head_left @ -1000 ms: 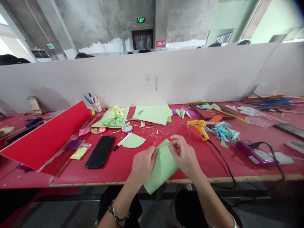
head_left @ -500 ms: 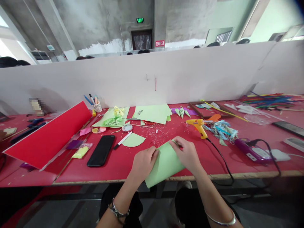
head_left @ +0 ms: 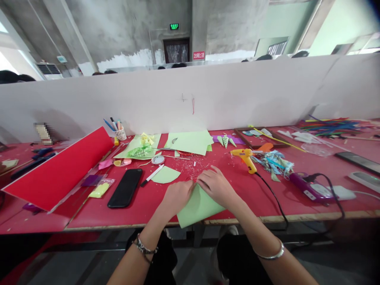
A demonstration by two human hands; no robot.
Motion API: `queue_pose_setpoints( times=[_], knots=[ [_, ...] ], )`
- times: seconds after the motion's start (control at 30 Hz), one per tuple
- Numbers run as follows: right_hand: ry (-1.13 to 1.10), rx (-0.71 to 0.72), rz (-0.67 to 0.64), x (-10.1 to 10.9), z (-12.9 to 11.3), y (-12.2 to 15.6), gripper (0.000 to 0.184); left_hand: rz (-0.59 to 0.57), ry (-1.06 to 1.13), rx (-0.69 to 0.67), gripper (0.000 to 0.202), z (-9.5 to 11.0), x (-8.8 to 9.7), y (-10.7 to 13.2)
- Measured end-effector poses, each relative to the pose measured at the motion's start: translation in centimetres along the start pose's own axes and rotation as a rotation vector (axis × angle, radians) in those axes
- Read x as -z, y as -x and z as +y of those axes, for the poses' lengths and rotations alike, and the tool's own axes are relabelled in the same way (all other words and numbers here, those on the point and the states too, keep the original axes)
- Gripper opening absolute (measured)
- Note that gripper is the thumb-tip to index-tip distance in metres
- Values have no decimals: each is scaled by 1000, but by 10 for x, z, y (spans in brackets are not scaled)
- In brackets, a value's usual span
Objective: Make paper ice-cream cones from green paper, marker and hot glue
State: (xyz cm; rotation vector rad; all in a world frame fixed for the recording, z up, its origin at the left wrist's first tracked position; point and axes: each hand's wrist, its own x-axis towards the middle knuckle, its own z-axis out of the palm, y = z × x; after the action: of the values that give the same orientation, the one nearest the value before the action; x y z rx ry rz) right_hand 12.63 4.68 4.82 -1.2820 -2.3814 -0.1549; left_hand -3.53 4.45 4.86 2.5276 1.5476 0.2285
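A light green sheet of paper (head_left: 200, 208), bent over into a curve, lies at the table's front edge and hangs slightly past it. My left hand (head_left: 178, 198) is closed on its upper left edge, thumb and fingers pinching the paper. Right beside it, my right hand (head_left: 218, 186) grips the top edge, its fingers reaching over the sheet to the left hand's fingertips. The underside fingers of both hands are hidden. Just beyond lie a green paper fan-shaped piece (head_left: 166, 174) and a white marker (head_left: 152, 175) with a black cap.
A black phone (head_left: 125, 188) lies to the left, near a leaning red board (head_left: 63, 170). On the right are a yellow glue gun (head_left: 246, 158) with its cord, a purple power strip (head_left: 310, 188) and a heap of blue tassels (head_left: 276, 161). Green sheets (head_left: 190, 140) lie by the white partition (head_left: 148, 99).
My right hand has moved left along the paper's top edge until it meets the left hand. The paper has come down lower, and its top is now mostly covered.
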Motion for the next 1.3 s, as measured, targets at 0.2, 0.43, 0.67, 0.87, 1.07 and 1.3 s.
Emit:
queue_pose_setpoints(
  times=[0.2,0.43,0.67,0.87,1.07,1.3],
  knots=[
    [81,-50,-63,-15,9,-6,23,-55,38,-49,42,-10,-2,-18],
    [103,-75,-184,-53,37,-13,21,-126,-32,-17,39,-13,-22,-51],
    [125,-94,-225,-68,44,-12,23,-90,-131,0,36,-17,-39,-63],
    [148,-106,-225,-70,44,-14,22,43,-193,-21,29,-11,-44,-54],
    [144,-119,-231,-71,43,-15,20,89,-132,-115,56,-7,-61,-25],
    [157,-105,-222,-71,43,-14,25,-88,-26,-234,69,-37,-55,0]
  ],
)
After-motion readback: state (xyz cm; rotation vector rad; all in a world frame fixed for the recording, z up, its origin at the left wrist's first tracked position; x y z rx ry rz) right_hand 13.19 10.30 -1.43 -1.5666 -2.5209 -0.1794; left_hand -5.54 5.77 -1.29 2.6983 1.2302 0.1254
